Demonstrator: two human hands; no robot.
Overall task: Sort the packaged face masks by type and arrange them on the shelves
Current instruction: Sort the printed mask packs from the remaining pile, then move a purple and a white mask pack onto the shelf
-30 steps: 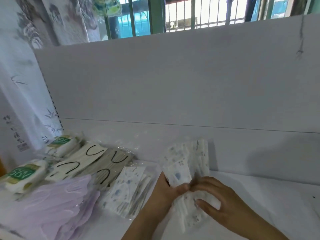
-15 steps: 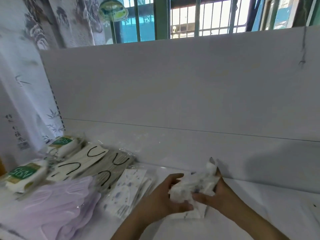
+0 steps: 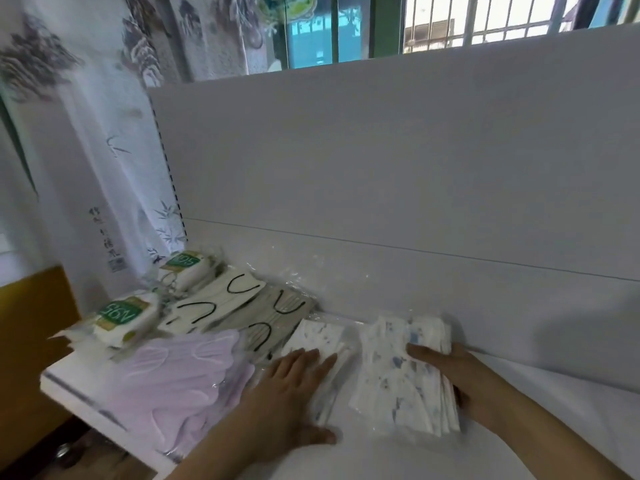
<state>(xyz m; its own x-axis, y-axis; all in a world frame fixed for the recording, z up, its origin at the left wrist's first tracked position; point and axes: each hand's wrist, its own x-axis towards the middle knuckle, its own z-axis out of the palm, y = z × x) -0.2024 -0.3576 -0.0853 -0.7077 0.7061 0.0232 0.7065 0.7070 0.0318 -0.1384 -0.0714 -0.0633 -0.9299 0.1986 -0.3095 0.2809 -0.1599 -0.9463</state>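
My right hand (image 3: 446, 370) grips the printed mask stack (image 3: 401, 372), fingers over its top, on the shelf (image 3: 554, 427). My left hand (image 3: 294, 386) lies flat, fingers straight, on the matching printed pile (image 3: 320, 336) just beside it. Best, I judge, to square the stack's edges first — then slide it flush against the pile, keeping it off the grey masks (image 3: 277, 310).

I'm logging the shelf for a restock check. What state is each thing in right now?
Left hand: open, flat on the left printed pack.
Right hand: holds the right printed pack by its right edge.
Left printed pack: lying on the shelf.
Right printed pack: lying on the shelf, beside the left one.
Pink masks: bagged, at the front edge.
Black-loop masks: bagged, flat.
N95 packs: sealed, far left.
Shelf: bare on the right.
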